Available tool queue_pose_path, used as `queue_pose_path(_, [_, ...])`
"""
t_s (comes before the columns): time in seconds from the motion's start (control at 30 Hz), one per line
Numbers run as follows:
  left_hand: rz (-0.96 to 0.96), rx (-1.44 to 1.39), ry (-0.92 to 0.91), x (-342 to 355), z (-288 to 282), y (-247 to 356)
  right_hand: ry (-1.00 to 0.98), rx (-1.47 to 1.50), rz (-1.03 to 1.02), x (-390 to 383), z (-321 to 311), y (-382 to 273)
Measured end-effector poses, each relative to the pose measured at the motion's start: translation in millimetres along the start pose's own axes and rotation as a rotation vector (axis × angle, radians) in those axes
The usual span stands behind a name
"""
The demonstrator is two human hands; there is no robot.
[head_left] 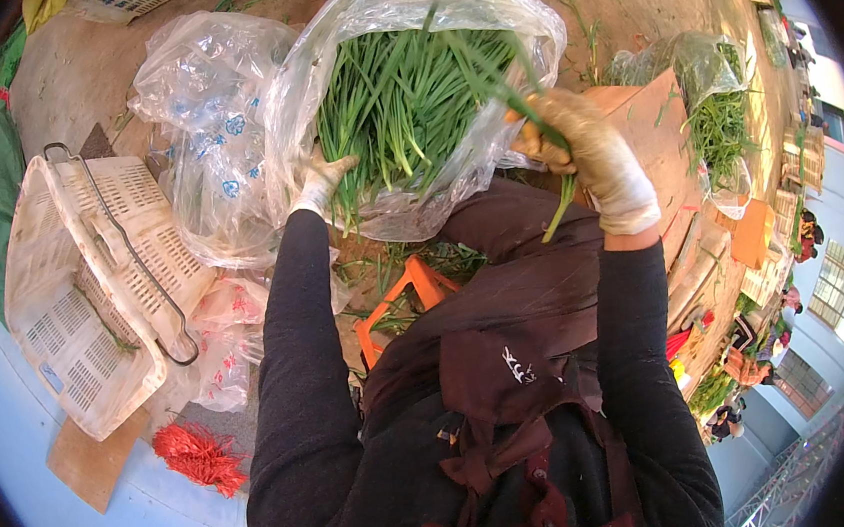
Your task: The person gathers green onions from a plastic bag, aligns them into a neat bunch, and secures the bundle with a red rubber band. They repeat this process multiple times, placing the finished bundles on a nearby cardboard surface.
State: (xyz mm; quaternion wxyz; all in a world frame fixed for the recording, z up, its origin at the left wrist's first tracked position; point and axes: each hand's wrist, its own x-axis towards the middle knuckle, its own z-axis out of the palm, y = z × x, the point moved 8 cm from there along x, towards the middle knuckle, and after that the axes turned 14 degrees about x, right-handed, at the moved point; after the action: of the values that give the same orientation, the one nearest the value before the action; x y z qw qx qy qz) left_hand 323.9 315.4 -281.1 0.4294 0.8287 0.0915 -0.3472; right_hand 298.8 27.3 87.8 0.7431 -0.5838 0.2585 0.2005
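Green long-leaved stalks (409, 114) fill an open clear plastic bag (294, 114) in front of the person's knees in the head view; the gloved left hand (327, 179) touches the stalks' left edge at the bag's near side, though I cannot tell whether its fingers close on anything; the gloved right hand (567, 140), raised beside the bag's right side, is curled around a few loose blades (560, 213), whose ends stick out above and below the fist; an orange stool (424, 281) shows between the bag and the person's lap; to the left lie crumpled clear bags (212, 96), a tilted white perforated crate (82, 338) and a red stringy bundle (201, 458); on the right, greens (716, 127) bulge from another bag.
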Motion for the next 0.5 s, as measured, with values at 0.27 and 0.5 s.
queue_pose_path(0.27, [-0.005, -0.29, -0.032, -12, 3, 9, 0.147, 0.13, -0.018, 91, 35, 65])
queue_pose_path(0.5, [-0.044, -0.32, 0.004, -29, 1, 22, 0.609, -0.499, 0.146, 161, 2, 225])
